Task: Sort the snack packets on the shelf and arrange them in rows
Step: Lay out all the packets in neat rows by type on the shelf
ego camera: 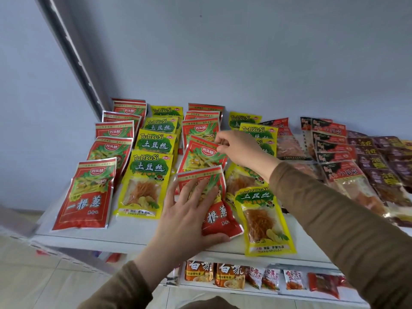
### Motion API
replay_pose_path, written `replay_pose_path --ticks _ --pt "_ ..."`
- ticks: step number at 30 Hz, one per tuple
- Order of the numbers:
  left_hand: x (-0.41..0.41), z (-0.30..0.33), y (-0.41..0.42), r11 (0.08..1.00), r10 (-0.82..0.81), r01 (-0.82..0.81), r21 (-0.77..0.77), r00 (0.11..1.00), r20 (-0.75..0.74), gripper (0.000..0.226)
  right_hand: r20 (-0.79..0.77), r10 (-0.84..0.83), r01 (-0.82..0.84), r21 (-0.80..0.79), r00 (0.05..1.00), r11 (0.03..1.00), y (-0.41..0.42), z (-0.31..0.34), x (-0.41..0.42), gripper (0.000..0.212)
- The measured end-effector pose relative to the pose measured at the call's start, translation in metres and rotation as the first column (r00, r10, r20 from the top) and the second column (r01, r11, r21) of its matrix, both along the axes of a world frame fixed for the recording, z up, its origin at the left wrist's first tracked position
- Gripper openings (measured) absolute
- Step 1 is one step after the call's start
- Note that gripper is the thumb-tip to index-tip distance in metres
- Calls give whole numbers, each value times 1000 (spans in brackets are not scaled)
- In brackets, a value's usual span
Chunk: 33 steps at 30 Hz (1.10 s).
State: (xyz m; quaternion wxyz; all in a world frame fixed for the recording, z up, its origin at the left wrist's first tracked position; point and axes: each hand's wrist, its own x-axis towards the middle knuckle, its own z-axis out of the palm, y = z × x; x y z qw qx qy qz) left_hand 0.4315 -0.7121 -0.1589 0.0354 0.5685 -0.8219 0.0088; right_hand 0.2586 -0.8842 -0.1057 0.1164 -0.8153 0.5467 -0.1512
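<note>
Rows of red packets (89, 192) and yellow packets (145, 181) lie overlapping on the white shelf (133, 233). My left hand (189, 210) rests flat with spread fingers on the nearest red packet (219, 216) of the third row. My right hand (236, 148) reaches over the shelf and pinches the top right corner of the red packet behind it (200, 156). A yellow row runs under my right forearm, its front packet (263, 219) reaching the shelf's front edge.
Dark red and brown packets (347, 172) lie in rows at the right. A lower shelf (245, 293) holds orange and white packets. The wall rises behind, and a grey upright post (75, 54) stands at the left back corner.
</note>
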Motion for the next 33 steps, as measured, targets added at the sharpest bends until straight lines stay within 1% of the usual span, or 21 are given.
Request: replay_pose_path --ticks 1,3,8,10,13,17,19,21,22,23,24,25,26,27,28,29,30,31,33 --pt "1 0 -1 1000 -18 18 -2 1000 8 101 37 13 -12 -19 999 1000 -2 2 1 3" --pt "2 -1 -4 998 -58 58 -13 998 13 92 62 48 -46 -32 997 998 -7 6 4 9" --pt "4 1 -10 980 -184 186 -69 982 35 81 9 92 -92 -24 996 996 -21 23 13 24" --pt "4 1 -12 976 -198 201 -82 979 51 78 -13 111 -111 3 994 994 -25 28 18 24" --pt "3 0 -14 987 -144 145 -72 989 22 76 -52 141 -140 29 989 990 -28 29 24 17" --pt "2 -1 -12 999 -28 27 -30 999 -24 73 -79 157 -157 5 984 988 -28 21 23 18" --pt "2 0 -11 999 18 -20 -26 998 -57 70 -85 139 -139 11 987 990 -28 15 21 18" --pt "2 -2 -12 999 25 -27 -20 996 -84 71 -33 90 -90 9 995 996 -26 11 20 16" --pt "1 -4 -13 999 30 -32 -20 995 -92 73 39 46 -46 8 998 999 -24 10 21 14" --pt "1 -6 -13 999 41 -44 -25 994 -97 75 154 -13 9 25 988 1000 -22 8 22 15" --pt "0 -8 -14 998 53 -57 -39 993 -101 77 298 -89 66 86 950 994 -18 9 23 23" --pt "-1 -9 -15 996 62 -68 -58 992 -108 79 460 -181 102 190 869 976 -14 10 25 30" --pt "-2 -10 -16 994 66 -75 -75 991 -116 81 600 -280 96 320 750 942 -10 11 27 32" --pt "-3 -11 -18 993 67 -77 -86 991 -117 82 688 -391 64 450 611 891 -6 12 29 31" --pt "-4 -13 -20 993 67 -77 -89 992 -111 82 714 -491 26 554 499 832 -2 11 30 27" --pt "-5 -15 -22 993 71 -79 -86 993 -99 83 708 -569 -9 630 418 776 4 11 32 26" --pt "-5 -16 -24 993 76 -83 -80 993 -90 83 693 -620 -31 676 369 737 8 9 33 26" --pt "-5 -17 -25 993 81 -88 -75 993 -86 83 678 -654 -42 704 337 709 13 7 36 25" --pt "-2 -19 -27 993 88 -95 -72 992 -91 83 640 -696 -18 740 326 672 17 1 40 26"
